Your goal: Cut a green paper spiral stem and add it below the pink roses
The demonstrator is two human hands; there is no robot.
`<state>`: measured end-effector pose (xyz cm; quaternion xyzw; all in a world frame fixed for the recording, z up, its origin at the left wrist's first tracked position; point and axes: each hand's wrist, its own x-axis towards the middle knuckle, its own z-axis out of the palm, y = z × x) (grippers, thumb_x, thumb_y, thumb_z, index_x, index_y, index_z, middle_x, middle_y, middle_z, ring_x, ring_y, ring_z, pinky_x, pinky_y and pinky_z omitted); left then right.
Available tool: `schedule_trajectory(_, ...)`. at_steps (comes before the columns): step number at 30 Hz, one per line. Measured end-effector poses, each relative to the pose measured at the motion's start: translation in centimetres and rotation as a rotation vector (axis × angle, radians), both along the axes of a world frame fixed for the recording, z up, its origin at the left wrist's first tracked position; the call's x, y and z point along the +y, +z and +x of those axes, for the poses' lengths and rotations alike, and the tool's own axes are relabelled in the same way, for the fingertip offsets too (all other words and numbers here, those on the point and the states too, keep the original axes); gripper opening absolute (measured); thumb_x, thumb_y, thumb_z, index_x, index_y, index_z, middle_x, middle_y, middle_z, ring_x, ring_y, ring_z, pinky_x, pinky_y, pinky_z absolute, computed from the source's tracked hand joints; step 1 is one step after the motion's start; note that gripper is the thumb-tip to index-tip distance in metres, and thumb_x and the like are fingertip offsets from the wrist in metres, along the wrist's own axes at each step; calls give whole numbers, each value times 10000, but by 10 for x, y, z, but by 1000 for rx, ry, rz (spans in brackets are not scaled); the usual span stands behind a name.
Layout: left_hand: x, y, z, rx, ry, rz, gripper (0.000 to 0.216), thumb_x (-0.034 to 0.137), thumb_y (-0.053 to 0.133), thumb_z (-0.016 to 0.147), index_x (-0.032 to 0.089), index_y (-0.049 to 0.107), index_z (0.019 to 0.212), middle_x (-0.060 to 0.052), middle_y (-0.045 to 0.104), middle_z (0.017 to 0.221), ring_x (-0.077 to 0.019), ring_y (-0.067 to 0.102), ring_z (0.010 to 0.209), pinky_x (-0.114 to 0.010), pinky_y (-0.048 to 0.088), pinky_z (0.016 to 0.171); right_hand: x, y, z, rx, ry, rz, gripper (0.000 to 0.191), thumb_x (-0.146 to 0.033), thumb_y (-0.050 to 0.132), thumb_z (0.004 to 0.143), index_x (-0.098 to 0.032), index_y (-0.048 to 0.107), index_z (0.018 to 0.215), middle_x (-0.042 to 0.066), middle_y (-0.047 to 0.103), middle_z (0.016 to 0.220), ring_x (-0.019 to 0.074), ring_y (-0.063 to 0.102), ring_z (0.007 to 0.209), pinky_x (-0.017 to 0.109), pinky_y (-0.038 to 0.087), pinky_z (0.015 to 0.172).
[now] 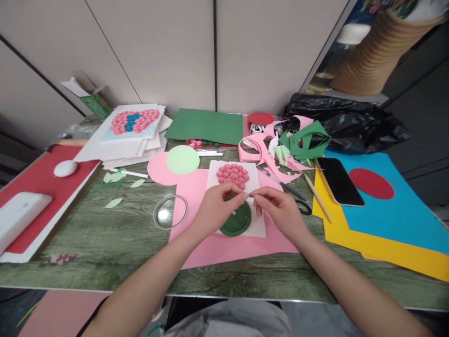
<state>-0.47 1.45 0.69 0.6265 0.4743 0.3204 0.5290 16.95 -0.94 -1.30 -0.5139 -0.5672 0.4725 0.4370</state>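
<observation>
My left hand (pixel 221 206) and my right hand (pixel 278 206) meet above a white card (pixel 260 227). Their fingertips pinch a small dark green paper piece (pixel 250 196) between them; its exact shape is mostly hidden. Below the fingers, a dark green round paper piece (pixel 239 222) lies on the card's lower half. Pink rolled paper flowers (pixel 232 175) form a cluster on the upper half of the card. Under the card is a large pink sheet (pixel 210 248). Left of my left hand sits a roll of clear tape (pixel 156 218).
Black-handled scissors (pixel 304 207) and a pointed wooden stick (pixel 317 197) lie right, near a phone (pixel 340 181) on coloured sheets. Paper scraps (pixel 259 150) and a green sheet (pixel 210 126) are behind. Leaf cutouts (pixel 114 203), a glue gun-like white device (pixel 26 215) and a flower picture (pixel 135 122) are left.
</observation>
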Motion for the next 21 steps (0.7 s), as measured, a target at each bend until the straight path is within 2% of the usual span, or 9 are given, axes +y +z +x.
schedule_trajectory(21,-1,-1,0,7,3,8,219,371,580,779,159,606,731,0,605,705,-112,522,618,-240,410,596,-1,1,-1,-14,-5,-7,135,-309,590,808,-182,638,815,-36,565,580,102,533,506,243,427,545)
